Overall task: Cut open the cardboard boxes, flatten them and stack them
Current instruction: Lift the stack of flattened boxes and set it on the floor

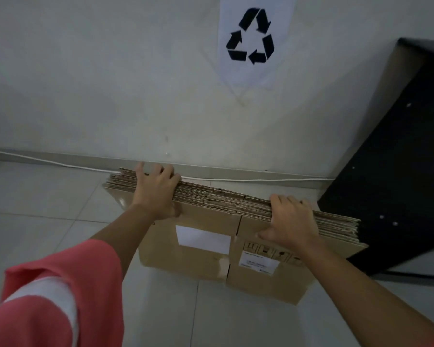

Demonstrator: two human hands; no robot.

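Head view: grips stack of flattened boxes by top edge with left hand and right hand, fingers curled over; stands on edge near wall, long axis left to right.

Dim, flat, even indoor light; soft shadows on the floor. Slight overall blur, and wide-angle bending curves lines near the edges.

Head-worn view, forward and down, close over the cardboard stack
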